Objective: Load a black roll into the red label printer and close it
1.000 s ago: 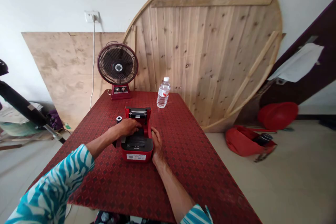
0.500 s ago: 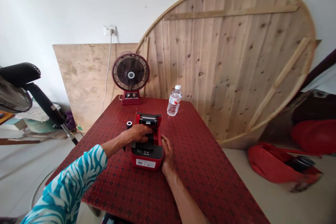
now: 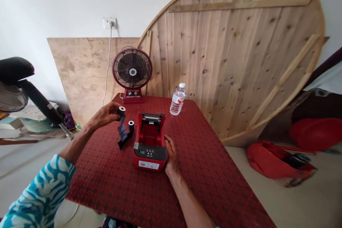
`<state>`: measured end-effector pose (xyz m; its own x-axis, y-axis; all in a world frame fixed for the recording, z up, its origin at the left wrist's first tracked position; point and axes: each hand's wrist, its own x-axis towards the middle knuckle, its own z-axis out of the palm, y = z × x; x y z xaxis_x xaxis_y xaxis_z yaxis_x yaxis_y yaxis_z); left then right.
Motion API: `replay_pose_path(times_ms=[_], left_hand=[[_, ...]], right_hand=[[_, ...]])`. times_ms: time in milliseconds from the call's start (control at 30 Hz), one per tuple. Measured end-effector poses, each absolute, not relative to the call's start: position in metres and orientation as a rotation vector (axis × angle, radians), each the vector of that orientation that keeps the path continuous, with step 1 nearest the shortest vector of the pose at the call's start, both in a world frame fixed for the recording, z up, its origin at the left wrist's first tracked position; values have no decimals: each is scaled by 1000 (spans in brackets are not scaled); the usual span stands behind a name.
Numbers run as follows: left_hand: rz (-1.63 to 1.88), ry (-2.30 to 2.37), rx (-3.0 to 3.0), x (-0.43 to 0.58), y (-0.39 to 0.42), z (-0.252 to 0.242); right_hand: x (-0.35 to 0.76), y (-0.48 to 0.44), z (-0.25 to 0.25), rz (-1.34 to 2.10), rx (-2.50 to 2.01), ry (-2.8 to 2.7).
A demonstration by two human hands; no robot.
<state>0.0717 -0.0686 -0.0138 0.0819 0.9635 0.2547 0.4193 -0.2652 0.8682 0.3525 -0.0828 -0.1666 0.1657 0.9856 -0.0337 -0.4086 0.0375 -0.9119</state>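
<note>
A red and black printer (image 3: 150, 162) stands on the red table with its lid raised, and its red inner bay shows. My left hand (image 3: 107, 114) is above the table left of the printer, its fingers closed on a small black roll (image 3: 122, 111) with a white core. A dark strip (image 3: 123, 131) hangs down from that roll. Another small black roll (image 3: 131, 126) stands on the table beside the printer. Against the printer's right side rests my right hand (image 3: 171, 155), fingers curled along the casing.
Behind the printer are a water bottle (image 3: 177, 99) and a dark red fan (image 3: 132, 72) on the patterned table (image 3: 208, 171). A large round wooden panel (image 3: 227, 60) leans on the wall. Another fan (image 3: 37, 96) stands at the left.
My left hand has come out of the printer's bay and moved left and up, with the black roll now in it. The bay shows uncovered. My right hand stays at the printer's side.
</note>
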Motion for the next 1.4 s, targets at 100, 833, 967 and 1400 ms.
replay_pose_path(times_ms=[100, 833, 967, 1400], left_hand=[[1203, 1385, 1642, 55, -54, -42], [898, 1625, 1945, 93, -19, -103], [920, 1555, 1945, 98, -23, -91], [1045, 1297, 1874, 125, -96, -22]], right_hand=[[352, -83, -166, 1284, -967, -757], [352, -79, -171, 1250, -960, -776], [352, -78, -171, 1219, -955, -790], [349, -74, -176, 1189, -913, -809]])
